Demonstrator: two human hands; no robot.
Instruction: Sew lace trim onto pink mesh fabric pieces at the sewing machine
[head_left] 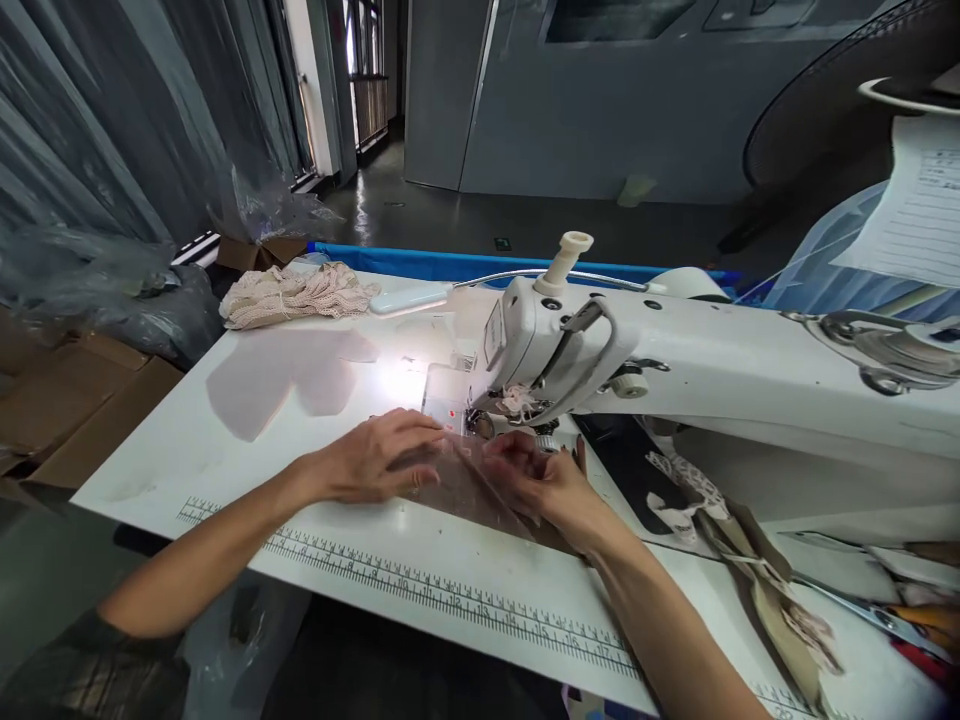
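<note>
A piece of sheer brownish fabric (pixel 457 490) lies on the white sewing table (pixel 330 530), with its far edge by the needle area of a white sewing machine (pixel 675 350). My left hand (pixel 386 455) rests at the fabric's left side, fingers stretched out toward the presser foot. To the right of the needle, my right hand (pixel 544 480) has its fingers pinched together on a raised fold of the same cloth. The right fingertips are partly veiled by the fabric. A bright lamp spot lights the table just beyond my left fingers.
Pale sheer cut pieces (pixel 322 380) lie at the left. Behind them sits a bundle of beige lace trim (pixel 296 295). A printed ruler (pixel 450 595) runs along the front edge. Fabric strips (pixel 765 590) and scissors (pixel 877 615) lie at right; a cardboard box (pixel 82 400) stands left.
</note>
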